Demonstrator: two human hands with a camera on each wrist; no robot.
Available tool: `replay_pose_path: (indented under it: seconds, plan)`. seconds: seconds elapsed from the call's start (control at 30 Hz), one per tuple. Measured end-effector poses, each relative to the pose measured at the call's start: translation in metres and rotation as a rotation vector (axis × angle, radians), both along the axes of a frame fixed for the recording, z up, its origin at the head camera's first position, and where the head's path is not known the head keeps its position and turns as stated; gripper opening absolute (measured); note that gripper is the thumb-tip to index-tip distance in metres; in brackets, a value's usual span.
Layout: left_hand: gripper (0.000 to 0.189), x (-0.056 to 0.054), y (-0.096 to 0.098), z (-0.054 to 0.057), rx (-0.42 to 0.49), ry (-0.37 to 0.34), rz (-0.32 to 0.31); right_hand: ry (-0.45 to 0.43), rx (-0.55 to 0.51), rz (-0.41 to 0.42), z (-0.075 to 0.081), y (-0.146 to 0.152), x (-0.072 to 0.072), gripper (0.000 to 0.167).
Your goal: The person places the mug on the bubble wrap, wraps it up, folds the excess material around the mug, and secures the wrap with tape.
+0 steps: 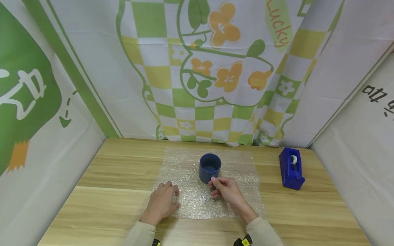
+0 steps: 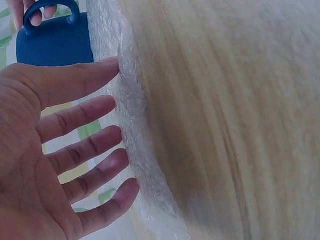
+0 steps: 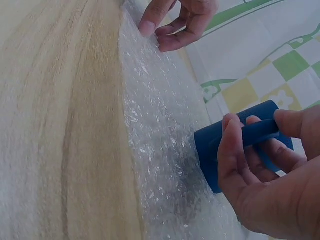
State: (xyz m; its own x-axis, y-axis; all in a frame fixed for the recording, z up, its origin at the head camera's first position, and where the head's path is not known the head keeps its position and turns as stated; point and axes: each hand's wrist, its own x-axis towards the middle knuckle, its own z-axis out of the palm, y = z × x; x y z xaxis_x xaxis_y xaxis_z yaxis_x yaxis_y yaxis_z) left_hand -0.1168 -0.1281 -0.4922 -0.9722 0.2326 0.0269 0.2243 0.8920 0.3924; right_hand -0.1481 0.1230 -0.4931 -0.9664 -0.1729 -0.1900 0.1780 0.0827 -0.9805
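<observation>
My left hand [image 1: 163,201] is nearest, by the left side of the bubble wrap [image 1: 197,208], fingers relaxed and apart, holding nothing; can't tell if the tips touch the film. My right hand [image 1: 229,192] pinches the blue mug's handle [image 3: 260,132], thumb on the outside, fingers curled through the loop. The wrap lies flat on the table [image 1: 123,164], a thin sheet, likely very light, soft, springy and a bit slick; it should slide or curl unless pressed, so I'd take it by an edge or corner, between thumb and fingertips. The mug [image 1: 204,171] stands upright on the wrap, toward its far side; no contents that I can make out. Looks like glazed ceramic: rigid, moderately heavy for its size, smooth-walled so maybe slippery, and probably liable to chip if knocked. Handle is the surest hold; second choice, my free palm around the body. A handle-only grip may let it tip, so steadying the opposite side makes sense. Farther right, the blue tape dispenser [image 1: 289,174] sits well apart from the mug. Behind everything, a checked, flowered curtain [image 1: 197,82].
</observation>
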Motion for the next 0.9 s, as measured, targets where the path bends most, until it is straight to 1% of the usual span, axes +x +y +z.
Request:
replay_pose_path:
  seconds: [0.2, 0.37, 0.5, 0.7, 0.9]
  plan:
    - [0.029, 0.0, 0.0, -0.001, -0.008, -0.003, 0.001, 0.031, 0.076, -0.047, 0.004, 0.004, 0.002, 0.025]
    - [0.029, -0.001, -0.001, 0.0, -0.018, 0.003, 0.004, 0.066, 0.105, -0.069, 0.004, 0.003, 0.004, 0.018]
    - [0.03, -0.002, -0.001, 0.001, -0.018, 0.006, 0.001, 0.107, 0.109, -0.088, 0.002, -0.001, 0.005, 0.017]
    - [0.03, -0.001, 0.0, 0.001, -0.023, 0.0, -0.002, 0.122, 0.097, -0.103, -0.001, -0.008, 0.009, 0.019]
    - [0.029, -0.001, 0.0, 0.001, -0.027, 0.013, -0.012, 0.146, 0.092, -0.099, -0.001, -0.015, 0.013, 0.021]
